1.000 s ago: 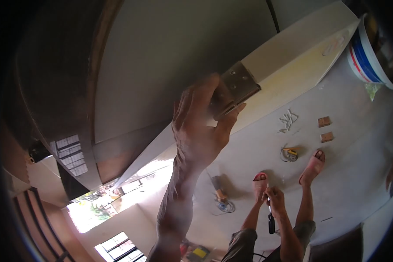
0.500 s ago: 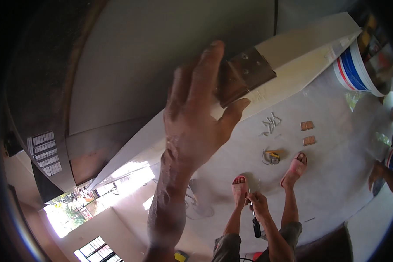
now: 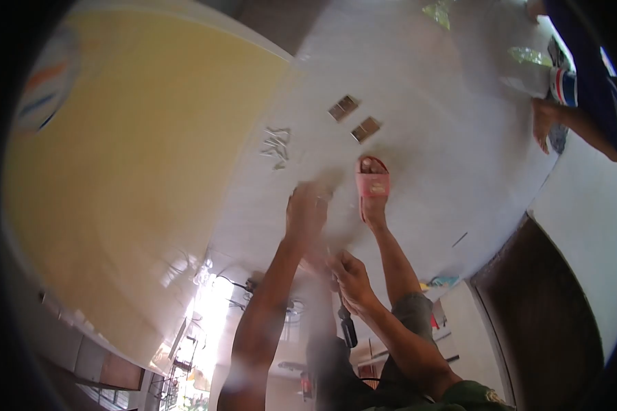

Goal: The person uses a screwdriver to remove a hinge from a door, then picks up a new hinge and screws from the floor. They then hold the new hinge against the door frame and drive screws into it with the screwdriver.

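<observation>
My left hand (image 3: 307, 214) is low over the floor in front of my feet, smeared by motion. It covers the spot where the tape measure lay, and its fingers do not show clearly. My right hand (image 3: 353, 279) is closed around the thin shaft of a screwdriver, whose black handle (image 3: 348, 330) hangs below the fingers. Past the left hand lie several small pale screw-like pieces (image 3: 276, 146) in a loose pile. Two folded metal hinges, a far hinge (image 3: 343, 107) and a near hinge (image 3: 365, 130), rest side by side on the floor.
A large cream panel (image 3: 137, 157) fills the left side. My pink slipper (image 3: 373, 183) stands on the pale floor (image 3: 452, 171). At the upper right are another person's hand (image 3: 545, 122) and a white bucket (image 3: 565, 85). A dark doorway-like shape (image 3: 541, 294) is at the lower right.
My left hand has dropped from the hinge on the panel edge to the floor by the tape measure. The view has swung down and right; the right hand keeps the screwdriver.
</observation>
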Demonstrator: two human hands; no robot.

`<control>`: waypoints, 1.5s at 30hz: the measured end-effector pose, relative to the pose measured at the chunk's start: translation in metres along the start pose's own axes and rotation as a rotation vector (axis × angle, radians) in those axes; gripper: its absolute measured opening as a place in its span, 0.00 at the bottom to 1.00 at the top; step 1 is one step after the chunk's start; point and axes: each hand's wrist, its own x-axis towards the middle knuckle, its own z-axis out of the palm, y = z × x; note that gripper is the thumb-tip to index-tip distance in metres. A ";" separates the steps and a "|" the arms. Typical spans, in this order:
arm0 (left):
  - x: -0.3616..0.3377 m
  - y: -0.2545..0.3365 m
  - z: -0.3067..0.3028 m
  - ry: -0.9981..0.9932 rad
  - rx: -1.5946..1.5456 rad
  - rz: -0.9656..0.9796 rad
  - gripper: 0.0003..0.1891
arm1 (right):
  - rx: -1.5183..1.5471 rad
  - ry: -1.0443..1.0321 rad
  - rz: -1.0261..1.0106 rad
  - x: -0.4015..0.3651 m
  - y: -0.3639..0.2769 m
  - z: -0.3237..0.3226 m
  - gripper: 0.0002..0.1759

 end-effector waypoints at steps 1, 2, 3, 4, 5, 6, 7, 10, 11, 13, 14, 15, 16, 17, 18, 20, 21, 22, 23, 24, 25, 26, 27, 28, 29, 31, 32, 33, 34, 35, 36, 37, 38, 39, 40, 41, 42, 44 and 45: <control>0.020 -0.007 0.027 -0.010 0.010 -0.002 0.16 | 0.040 0.042 0.004 -0.001 -0.011 -0.002 0.12; 0.045 -0.018 0.057 -0.013 0.016 0.008 0.18 | 0.081 0.085 0.005 -0.001 -0.021 -0.004 0.12; 0.068 -0.022 0.087 0.044 0.019 -0.033 0.21 | 0.118 0.114 0.011 -0.002 -0.032 -0.006 0.12; 0.089 -0.016 0.108 0.102 0.024 -0.076 0.24 | 0.121 0.124 -0.007 -0.001 -0.036 -0.012 0.11; 0.105 -0.008 0.127 0.121 0.058 -0.072 0.27 | 0.123 0.134 -0.026 0.000 -0.039 -0.019 0.11; 0.121 0.008 0.135 0.138 0.090 -0.068 0.29 | 0.125 0.145 -0.045 0.001 -0.042 -0.025 0.11; 0.130 0.013 0.147 0.146 0.126 -0.070 0.32 | 0.121 0.165 -0.054 0.000 -0.047 -0.028 0.12; 0.153 0.024 0.177 0.114 0.214 -0.136 0.41 | 0.145 0.188 -0.030 -0.004 -0.071 -0.033 0.09; 0.157 0.026 0.185 0.145 0.217 -0.147 0.40 | 0.150 0.176 -0.024 -0.005 -0.081 -0.036 0.04; 0.164 0.024 0.194 0.205 0.230 -0.164 0.39 | 0.228 0.174 -0.013 -0.006 -0.099 -0.037 0.05; 0.166 0.020 0.198 0.216 0.202 -0.173 0.37 | 0.247 0.180 -0.018 -0.005 -0.102 -0.039 0.04; 0.170 0.015 0.201 0.226 0.174 -0.182 0.36 | 0.265 0.186 -0.024 -0.005 -0.105 -0.041 0.04; 0.174 0.012 0.204 0.244 0.146 -0.191 0.34 | 0.281 0.182 -0.025 -0.005 -0.108 -0.042 0.04; 0.174 0.009 0.206 0.244 0.118 -0.176 0.33 | 0.298 0.179 -0.027 -0.005 -0.112 -0.044 0.03; 0.175 0.009 0.204 0.244 0.092 -0.163 0.32 | 0.316 0.170 -0.020 -0.005 -0.115 -0.045 0.03; 0.179 0.009 0.197 0.245 0.065 -0.153 0.31 | 0.323 0.156 -0.011 -0.003 -0.121 -0.044 0.03; 0.181 0.010 0.195 0.238 0.059 -0.158 0.30 | 0.310 0.160 -0.006 -0.002 -0.124 -0.044 0.04; 0.181 0.011 0.193 0.228 0.051 -0.164 0.30 | 0.304 0.157 -0.008 -0.002 -0.126 -0.044 0.05; 0.182 0.011 0.192 0.230 0.042 -0.158 0.30 | 0.298 0.155 -0.010 -0.001 -0.128 -0.045 0.06; 0.181 0.012 0.191 0.232 0.030 -0.154 0.30 | 0.296 0.145 -0.019 0.000 -0.128 -0.047 0.07; 0.181 0.014 0.190 0.236 0.017 -0.151 0.30 | 0.299 0.133 -0.029 0.000 -0.128 -0.048 0.07; 0.182 0.015 0.190 0.237 0.014 -0.149 0.29 | 0.302 0.122 -0.040 -0.001 -0.127 -0.048 0.08; 0.184 0.013 0.191 0.241 0.010 -0.148 0.28 | 0.311 0.108 -0.052 -0.001 -0.126 -0.048 0.09; 0.185 0.011 0.191 0.246 0.007 -0.148 0.28 | 0.319 0.094 -0.064 -0.001 -0.124 -0.047 0.09; 0.186 0.008 0.192 0.221 -0.011 -0.147 0.28 | 0.315 0.096 -0.064 0.000 -0.120 -0.047 0.09; 0.185 0.007 0.190 0.173 -0.048 -0.147 0.27 | 0.306 0.093 -0.065 0.001 -0.111 -0.047 0.10; 0.184 0.006 0.190 0.176 -0.066 -0.129 0.26 | 0.302 0.090 -0.068 0.002 -0.107 -0.047 0.10; 0.183 0.012 0.185 0.177 -0.085 -0.112 0.26 | 0.300 0.084 -0.073 0.001 -0.103 -0.049 0.10; 0.181 0.016 0.182 0.179 -0.105 -0.096 0.25 | 0.290 0.086 -0.068 0.000 -0.101 -0.049 0.10; 0.180 0.010 0.187 0.182 -0.071 -0.075 0.25 | 0.280 0.088 -0.062 -0.002 -0.100 -0.049 0.10; 0.181 0.004 0.190 0.188 -0.037 -0.053 0.25 | 0.263 0.096 -0.049 -0.004 -0.103 -0.045 0.09; 0.179 -0.002 0.193 0.194 -0.001 -0.033 0.26 | 0.243 0.090 -0.048 -0.005 -0.102 -0.043 0.09; 0.176 -0.006 0.197 0.227 0.087 -0.055 0.27 | 0.223 0.084 -0.047 -0.006 -0.100 -0.042 0.10; 0.173 -0.001 0.196 0.257 0.173 -0.076 0.27 | 0.200 0.067 -0.060 -0.006 -0.097 -0.041 0.12; 0.170 0.004 0.195 0.285 0.258 -0.101 0.28 | 0.182 0.059 -0.067 -0.006 -0.095 -0.041 0.13; 0.169 0.004 0.193 0.272 0.242 -0.117 0.29 | 0.164 0.050 -0.073 -0.006 -0.093 -0.042 0.14; 0.167 0.002 0.194 0.257 0.226 -0.133 0.30 | 0.155 0.050 -0.072 -0.007 -0.093 -0.041 0.14; 0.164 -0.002 0.197 0.259 0.193 -0.117 0.30 | 0.165 0.061 -0.057 -0.008 -0.092 -0.042 0.11; 0.163 -0.006 0.200 0.280 0.179 -0.087 0.30 | 0.182 0.067 -0.043 -0.008 -0.092 -0.043 0.08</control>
